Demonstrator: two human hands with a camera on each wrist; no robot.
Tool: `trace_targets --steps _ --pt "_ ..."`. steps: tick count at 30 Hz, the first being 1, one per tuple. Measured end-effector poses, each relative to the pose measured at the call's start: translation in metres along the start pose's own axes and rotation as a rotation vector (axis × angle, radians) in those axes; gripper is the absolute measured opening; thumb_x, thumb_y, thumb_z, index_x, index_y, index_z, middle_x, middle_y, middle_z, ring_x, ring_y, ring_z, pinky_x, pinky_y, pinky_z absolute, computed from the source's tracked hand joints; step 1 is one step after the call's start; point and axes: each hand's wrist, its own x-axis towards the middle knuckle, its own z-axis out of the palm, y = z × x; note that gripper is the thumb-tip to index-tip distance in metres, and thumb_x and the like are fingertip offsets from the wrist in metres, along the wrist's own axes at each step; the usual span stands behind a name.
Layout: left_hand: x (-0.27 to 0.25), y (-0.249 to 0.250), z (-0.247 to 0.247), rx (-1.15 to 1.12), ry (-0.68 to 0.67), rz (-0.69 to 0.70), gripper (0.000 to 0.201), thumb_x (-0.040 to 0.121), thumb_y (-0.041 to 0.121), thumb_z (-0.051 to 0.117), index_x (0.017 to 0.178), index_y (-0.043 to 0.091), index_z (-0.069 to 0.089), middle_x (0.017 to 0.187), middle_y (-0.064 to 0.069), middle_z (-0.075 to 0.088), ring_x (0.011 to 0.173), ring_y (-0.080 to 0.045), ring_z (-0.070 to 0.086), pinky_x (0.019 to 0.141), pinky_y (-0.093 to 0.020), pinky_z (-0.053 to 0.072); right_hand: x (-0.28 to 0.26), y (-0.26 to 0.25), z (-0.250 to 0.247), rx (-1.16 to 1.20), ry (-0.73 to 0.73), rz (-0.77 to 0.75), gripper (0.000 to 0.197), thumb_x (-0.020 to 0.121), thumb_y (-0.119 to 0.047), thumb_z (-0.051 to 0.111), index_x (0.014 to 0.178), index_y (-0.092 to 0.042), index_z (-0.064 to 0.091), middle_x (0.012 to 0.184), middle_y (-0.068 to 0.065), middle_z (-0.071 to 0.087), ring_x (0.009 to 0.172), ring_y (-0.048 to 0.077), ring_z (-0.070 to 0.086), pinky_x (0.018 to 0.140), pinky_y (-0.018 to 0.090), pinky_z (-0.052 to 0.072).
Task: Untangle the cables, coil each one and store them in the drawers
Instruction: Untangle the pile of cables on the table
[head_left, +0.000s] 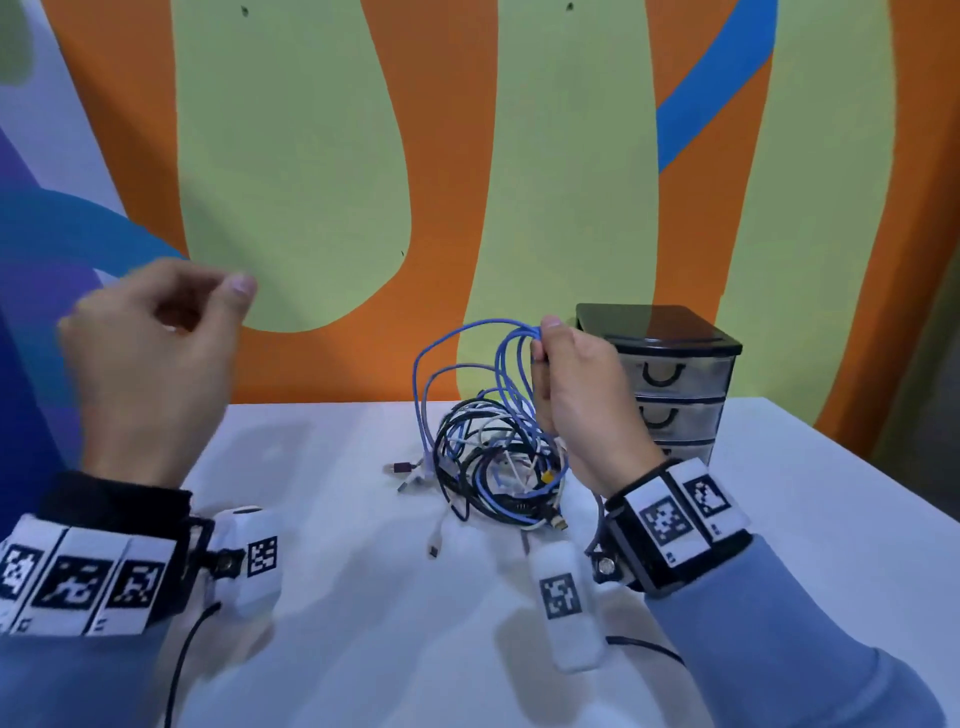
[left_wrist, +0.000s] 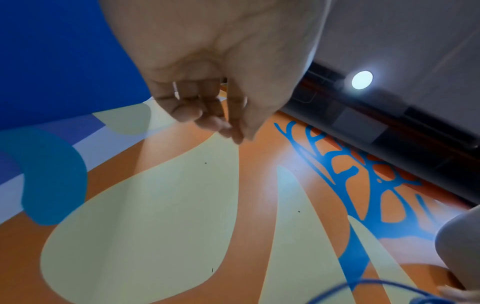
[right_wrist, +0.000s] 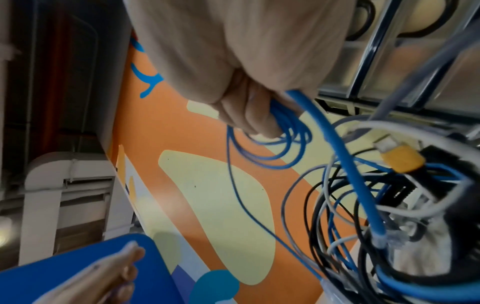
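— Several loops of the blue cable (head_left: 511, 364) are gathered in our right hand (head_left: 576, 400), the fingers curled round them above the table (head_left: 779, 493), with the loops arching up and to the left of the fist.

— And the rest of it?

— It trails down into the tangle of cables (head_left: 498, 467), a heap of black, white and blue leads lying on the table just below that hand. A yellow-hooded plug (right_wrist: 401, 160) shows in the heap from the right wrist view, and a few loose connectors stick out on its left side.

— Our left hand (head_left: 150, 358)?

— Raised well off to the left, apart from the cables, fingers loosely curled, thumb near the fingertips. We see nothing held in it, though it is blurred.

— The drawers?

— The drawer unit (head_left: 670, 379) stands on the table just behind the right hand, black-framed with clear fronts. All the drawers we can see are pushed in.
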Motion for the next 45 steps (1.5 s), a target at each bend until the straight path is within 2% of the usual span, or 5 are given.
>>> trace_targets --steps 9,13,22,35,45 --pt "-0.042 0.032 0.042 0.136 -0.490 0.269 0.039 0.094 0.040 0.076 0.131 0.030 0.072 0.081 0.013 0.068 0.068 -0.006 0.062 0.072 -0.031 0.048 -0.012 -0.011 0.009 0.339 -0.305 0.231 0.038 0.114 -0.032 0.039 0.078 -0.020 0.045 0.053 -0.009 0.023 0.040 0.007 0.013 0.037 0.020 0.015" --pt "-0.045 0.026 0.046 0.083 -0.446 0.271 0.012 0.100 0.024 0.072 0.090 0.024 0.078 0.063 0.003 0.063 0.060 -0.011 0.059 0.068 -0.038 0.053 -0.025 -0.022 0.011 0.604 -0.618 0.340 0.036 0.111 -0.036 0.039 0.079 -0.020 0.045 0.056 -0.009 0.012 0.038 0.005 0.007 0.037 0.019 0.010" --pt "-0.055 0.048 0.048 -0.659 -0.809 -0.246 0.032 0.094 0.038 0.076 0.103 0.007 0.081 0.101 -0.013 0.082 0.098 -0.024 0.078 0.090 -0.030 0.060 -0.023 -0.010 0.025 0.551 -0.368 0.161 0.037 0.114 -0.034 0.036 0.080 -0.018 0.042 0.058 -0.003 0.029 0.041 0.007 0.023 0.041 0.020 0.017" --pt "-0.068 0.061 0.049 -0.591 -0.705 -0.056 0.079 0.083 -0.001 0.087 0.140 0.036 0.047 0.084 -0.009 0.075 0.081 -0.023 0.074 0.086 -0.034 0.062 -0.022 0.006 0.029 0.049 -0.156 -0.090 0.042 0.115 -0.034 0.035 0.080 -0.015 0.050 0.052 -0.002 0.055 0.058 0.016 0.052 0.070 0.032 0.044" --pt "-0.062 0.040 0.056 -0.206 -0.338 0.228 0.004 0.091 0.033 0.084 0.093 0.036 0.081 0.108 -0.004 0.052 0.090 -0.020 0.057 0.078 -0.031 0.049 -0.022 0.013 0.033 -0.054 -0.214 -0.069 0.045 0.113 -0.043 0.037 0.076 -0.024 0.055 0.064 -0.001 0.065 0.066 0.023 0.056 0.072 0.042 0.047"
